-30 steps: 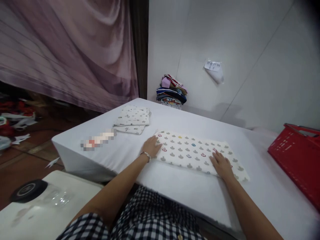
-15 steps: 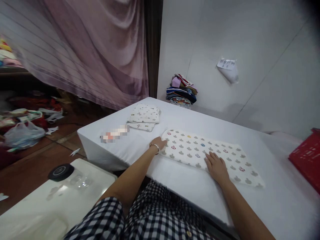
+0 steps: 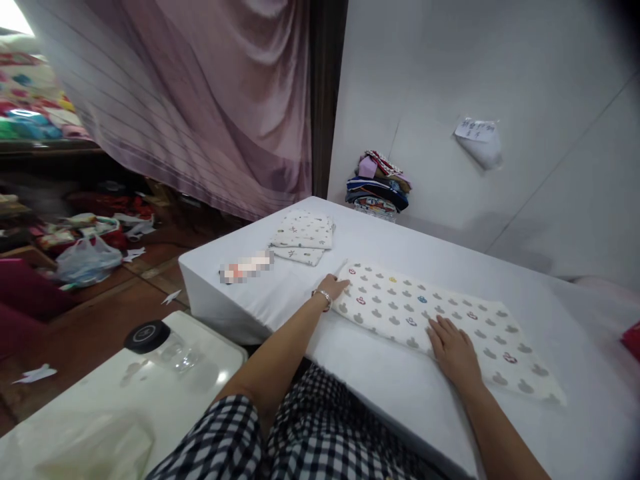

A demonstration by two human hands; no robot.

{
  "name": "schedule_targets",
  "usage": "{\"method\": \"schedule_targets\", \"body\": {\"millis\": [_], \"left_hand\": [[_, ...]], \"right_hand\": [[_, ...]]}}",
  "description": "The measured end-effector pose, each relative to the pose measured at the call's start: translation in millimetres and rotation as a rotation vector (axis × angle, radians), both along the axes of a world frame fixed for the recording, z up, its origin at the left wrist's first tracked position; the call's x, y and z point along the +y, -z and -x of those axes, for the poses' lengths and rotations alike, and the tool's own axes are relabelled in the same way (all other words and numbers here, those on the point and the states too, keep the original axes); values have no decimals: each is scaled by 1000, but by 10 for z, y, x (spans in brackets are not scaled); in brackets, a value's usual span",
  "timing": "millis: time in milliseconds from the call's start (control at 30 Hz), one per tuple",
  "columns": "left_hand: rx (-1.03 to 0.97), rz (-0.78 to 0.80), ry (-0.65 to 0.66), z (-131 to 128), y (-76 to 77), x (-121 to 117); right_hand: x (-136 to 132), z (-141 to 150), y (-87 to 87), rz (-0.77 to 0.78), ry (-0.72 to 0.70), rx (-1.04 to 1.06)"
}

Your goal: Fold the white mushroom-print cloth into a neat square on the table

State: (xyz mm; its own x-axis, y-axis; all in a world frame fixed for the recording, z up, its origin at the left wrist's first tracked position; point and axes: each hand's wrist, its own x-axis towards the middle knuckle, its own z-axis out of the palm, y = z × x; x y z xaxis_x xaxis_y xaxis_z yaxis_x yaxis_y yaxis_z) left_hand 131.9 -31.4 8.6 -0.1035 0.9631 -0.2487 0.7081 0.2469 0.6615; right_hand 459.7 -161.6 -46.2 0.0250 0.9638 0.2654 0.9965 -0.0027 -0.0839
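Note:
A folded white cloth (image 3: 445,320) printed with small grey and coloured shapes lies lengthwise on the white table (image 3: 310,293). My left hand (image 3: 334,288), with a bracelet at the wrist, touches the cloth's left end; its fingers are partly hidden. My right hand (image 3: 454,348) lies flat and open on the cloth's near edge, fingers stretched forward.
A folded stack of white patterned cloths (image 3: 301,236) sits at the far left of the table. A pile of coloured fabrics (image 3: 377,183) stands against the wall. A purple curtain (image 3: 200,100) hangs at left. A white stand with a black-lidded jar (image 3: 150,338) is beside my left arm.
The view has swung to the left, so the red basket has nearly left the frame. Both hands have stayed on the cloth, the right one shifting slightly along its near edge.

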Motion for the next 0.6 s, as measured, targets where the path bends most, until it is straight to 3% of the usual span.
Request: {"method": "schedule_targets", "body": {"millis": [300, 600], "left_hand": [[151, -44, 101, 51, 15, -115], [112, -44, 88, 119, -63, -37]], "right_hand": [[-18, 27, -44, 23, 5, -16], [-16, 24, -43, 33, 16, 9]]}}
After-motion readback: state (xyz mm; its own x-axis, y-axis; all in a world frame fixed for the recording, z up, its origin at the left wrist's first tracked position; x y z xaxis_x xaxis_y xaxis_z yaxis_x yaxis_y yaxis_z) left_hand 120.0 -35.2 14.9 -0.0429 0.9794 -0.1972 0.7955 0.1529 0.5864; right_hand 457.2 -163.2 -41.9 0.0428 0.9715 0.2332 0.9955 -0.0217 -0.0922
